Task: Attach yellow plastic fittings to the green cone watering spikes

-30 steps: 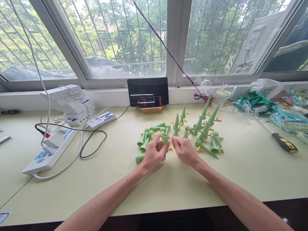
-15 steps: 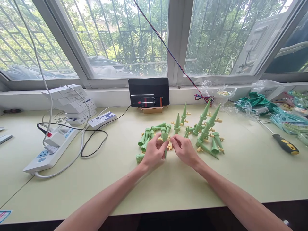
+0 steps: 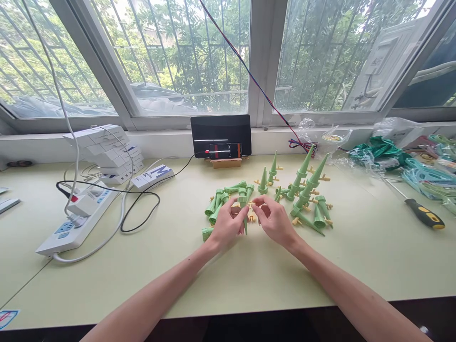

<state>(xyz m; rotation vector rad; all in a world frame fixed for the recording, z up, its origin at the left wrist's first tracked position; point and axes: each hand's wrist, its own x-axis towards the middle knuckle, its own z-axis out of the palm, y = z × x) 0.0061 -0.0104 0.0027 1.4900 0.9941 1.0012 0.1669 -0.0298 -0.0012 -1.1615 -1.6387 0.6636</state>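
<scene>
Point down, a green plastic watering spike [image 3: 242, 201] is held between the thumb and fingers of my left hand [image 3: 227, 222]. Close on its right, my right hand [image 3: 274, 220] pinches a small yellow valve [image 3: 251, 204] against the spike's side; whether it sits in the spike is hard to see. More loose yellow valves [image 3: 252, 217] lie on the table between my hands. Behind and left of my left hand is a pile of green spikes [image 3: 211, 205]. Several spikes fitted with yellow valves [image 3: 305, 192] stand or lie to the right.
On the left are a white power strip [image 3: 67, 233] with cables and stacked white boxes [image 3: 116, 154]. A phone [image 3: 225, 151] leans on a dark tablet [image 3: 221, 127] at the back. At right lie a screwdriver [image 3: 423, 213] and plastic bags [image 3: 379, 154]. Windows [image 3: 185, 57] rise behind the table.
My right fingertips have shifted slightly at the spike's side, and the yellow valve between them shows more clearly. My left hand keeps its hold on the spike, nearly still.
</scene>
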